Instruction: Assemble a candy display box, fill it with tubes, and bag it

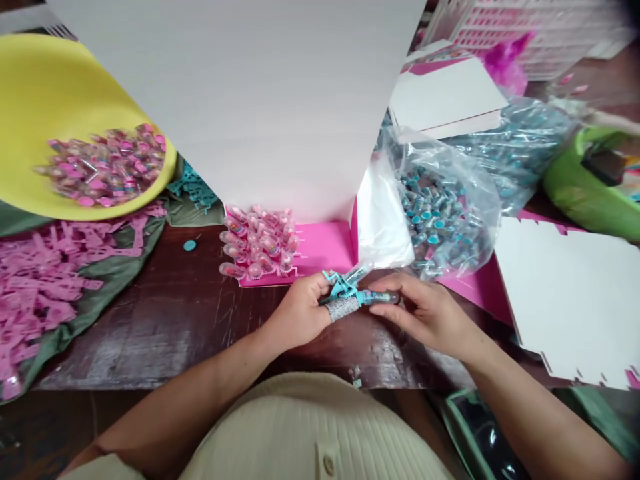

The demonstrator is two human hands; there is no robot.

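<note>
Table (165, 327), near edge: left hand (300, 310) pinching turquoise plastic clips (344, 287), right hand (431, 313) pinching translucent tube (375, 297); far-left corner: round yellow basin (55, 87).

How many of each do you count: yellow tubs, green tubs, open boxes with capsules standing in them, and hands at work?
Yellow tub: 1
Green tub: 1
Open box with pink capsules standing in it: 1
Hands at work, the left hand and the right hand, on teal pieces: 2
Total: 5
</note>
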